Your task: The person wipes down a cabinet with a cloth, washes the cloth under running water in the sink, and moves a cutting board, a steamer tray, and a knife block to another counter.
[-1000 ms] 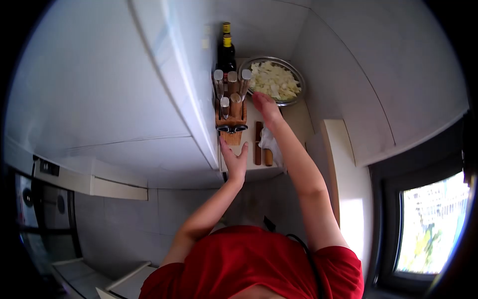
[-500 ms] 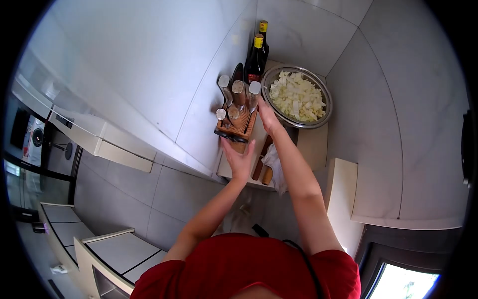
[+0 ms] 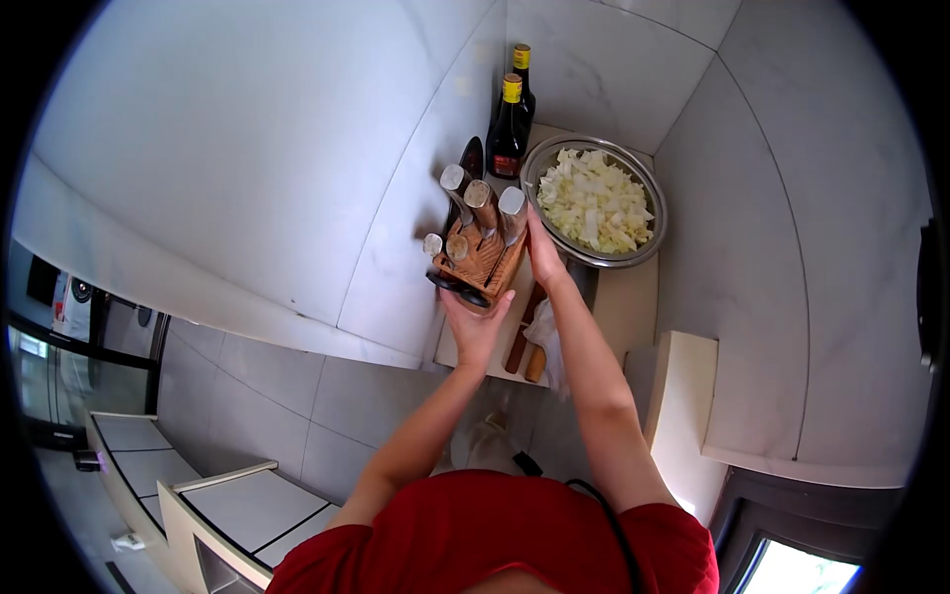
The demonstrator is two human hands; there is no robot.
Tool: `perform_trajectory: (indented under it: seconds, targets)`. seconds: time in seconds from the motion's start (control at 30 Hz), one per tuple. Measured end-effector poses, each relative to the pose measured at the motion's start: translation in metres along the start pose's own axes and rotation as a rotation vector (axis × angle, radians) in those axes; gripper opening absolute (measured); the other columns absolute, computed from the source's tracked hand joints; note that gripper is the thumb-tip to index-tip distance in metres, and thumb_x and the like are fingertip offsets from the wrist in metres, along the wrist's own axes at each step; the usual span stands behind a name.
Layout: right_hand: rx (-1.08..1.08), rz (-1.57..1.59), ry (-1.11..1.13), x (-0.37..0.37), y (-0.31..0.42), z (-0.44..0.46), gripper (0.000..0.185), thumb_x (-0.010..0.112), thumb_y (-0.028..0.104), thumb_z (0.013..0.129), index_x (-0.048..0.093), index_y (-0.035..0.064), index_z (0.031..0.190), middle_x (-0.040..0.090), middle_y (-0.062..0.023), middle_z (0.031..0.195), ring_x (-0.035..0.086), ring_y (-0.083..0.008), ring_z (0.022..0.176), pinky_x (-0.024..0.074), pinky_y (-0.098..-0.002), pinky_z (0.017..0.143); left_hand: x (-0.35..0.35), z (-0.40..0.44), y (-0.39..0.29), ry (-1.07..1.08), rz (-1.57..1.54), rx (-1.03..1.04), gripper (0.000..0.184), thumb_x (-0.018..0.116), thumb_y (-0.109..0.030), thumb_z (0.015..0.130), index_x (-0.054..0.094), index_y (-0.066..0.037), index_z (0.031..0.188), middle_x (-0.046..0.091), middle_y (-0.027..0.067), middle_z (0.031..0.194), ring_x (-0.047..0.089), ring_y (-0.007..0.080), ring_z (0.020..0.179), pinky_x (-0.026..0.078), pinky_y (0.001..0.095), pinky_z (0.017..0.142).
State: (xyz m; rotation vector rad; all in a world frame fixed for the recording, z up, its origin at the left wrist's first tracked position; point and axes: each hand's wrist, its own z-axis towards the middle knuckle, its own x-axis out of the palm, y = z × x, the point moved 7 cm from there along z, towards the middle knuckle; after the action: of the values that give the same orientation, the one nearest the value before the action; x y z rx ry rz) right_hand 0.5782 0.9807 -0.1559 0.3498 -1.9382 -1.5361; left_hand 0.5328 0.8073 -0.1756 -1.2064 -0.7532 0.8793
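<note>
A wooden knife block (image 3: 483, 259) stands between my hands on the counter, holding several knives with metal-capped handles and a pair of black-handled scissors (image 3: 458, 287). My left hand (image 3: 473, 322) grips the block's near end, thumb at its right corner and fingers partly hidden under the scissor handles. Along the block's right side lies my right hand (image 3: 541, 252), its fingertips up by the nearest knife handle (image 3: 513, 213). Just right of that hand is a metal bowl (image 3: 657, 236) full of chopped cabbage (image 3: 594, 203). Whether the block's base touches the counter is hidden.
Two dark bottles (image 3: 509, 134) with yellow caps stand in the back corner. A wooden-handled tool (image 3: 535, 364) and a white cloth or bag (image 3: 547, 332) lie near the counter's front edge (image 3: 450, 351). Tiled walls (image 3: 416, 198) close in the left and back.
The knife block has turned slightly and shifted a little right and toward me, with both hands moving along with it. The camera view has also shifted slightly.
</note>
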Motion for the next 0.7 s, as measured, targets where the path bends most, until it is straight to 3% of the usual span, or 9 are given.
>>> perform_trajectory:
  seconds: [0.1, 0.2, 0.37, 0.43, 0.53, 0.7]
  targets:
    - [-0.003, 0.015, 0.089, -0.006, -0.01, -0.011, 0.071, 0.041, 0.055, 0.093, 0.045, -0.0036, 0.133, 0.046, -0.0102, 0.136, 0.038, -0.0205, 0.127, 0.022, -0.0278, 0.108, -0.001, 0.002, -0.019, 0.001, 0.133, 0.028, 0.098, 0.086, -0.028, 0.063, 0.027, 0.006, 0.134, 0.039, 0.0233, 0.126, 0.038, 0.0361, 0.119, 0.03, 0.0423, 0.104]
    - [-0.139, -0.023, 0.088, -0.003, 0.0, -0.025, 0.072, 0.044, 0.055, 0.093, 0.042, -0.0035, 0.135, 0.043, -0.0098, 0.139, 0.036, -0.0206, 0.129, 0.021, -0.0294, 0.109, -0.001, 0.005, -0.015, 0.006, 0.337, 0.033, 0.095, 0.085, -0.03, 0.063, 0.031, 0.006, 0.132, 0.042, 0.0238, 0.123, 0.039, 0.0371, 0.117, 0.03, 0.0445, 0.102]
    - [-0.038, -0.104, 0.017, -0.026, -0.021, -0.015, 0.078, 0.048, 0.056, 0.091, 0.036, -0.0036, 0.139, 0.036, -0.0127, 0.145, 0.029, -0.0217, 0.135, 0.0176, -0.0307, 0.112, -0.001, 0.013, -0.019, -0.003, 0.313, 0.11, 0.093, 0.086, -0.031, 0.061, 0.033, 0.006, 0.129, 0.045, 0.0241, 0.123, 0.041, 0.0368, 0.116, 0.032, 0.0442, 0.101]
    - [-0.028, -0.082, 0.008, -0.029, -0.027, -0.012, 0.08, 0.048, 0.057, 0.09, 0.034, -0.0038, 0.14, 0.034, -0.014, 0.146, 0.027, -0.0225, 0.137, 0.0167, -0.0308, 0.112, 0.007, 0.017, -0.011, 0.073, -0.017, -0.006, 0.094, 0.087, -0.028, 0.06, 0.033, 0.007, 0.128, 0.044, 0.0231, 0.126, 0.043, 0.0342, 0.118, 0.034, 0.0416, 0.101]
    - [-0.043, -0.081, 0.022, -0.028, -0.023, -0.016, 0.077, 0.044, 0.055, 0.093, 0.03, -0.0021, 0.142, 0.029, -0.011, 0.149, 0.023, -0.0204, 0.138, 0.0119, -0.0311, 0.113, 0.008, 0.027, -0.018, 0.101, 0.013, 0.065, 0.096, 0.087, -0.025, 0.06, 0.03, 0.007, 0.131, 0.044, 0.0215, 0.127, 0.045, 0.0316, 0.118, 0.036, 0.0394, 0.1]
    - [-0.102, -0.015, -0.01, -0.019, -0.011, -0.016, 0.08, 0.047, 0.058, 0.09, 0.038, -0.0052, 0.137, 0.038, -0.0134, 0.142, 0.033, -0.0211, 0.131, 0.0208, -0.0308, 0.11, 0.01, 0.033, -0.028, 0.104, 0.169, 0.156, 0.096, 0.086, -0.022, 0.059, 0.032, 0.005, 0.133, 0.045, 0.0199, 0.127, 0.045, 0.0331, 0.117, 0.036, 0.0392, 0.101]
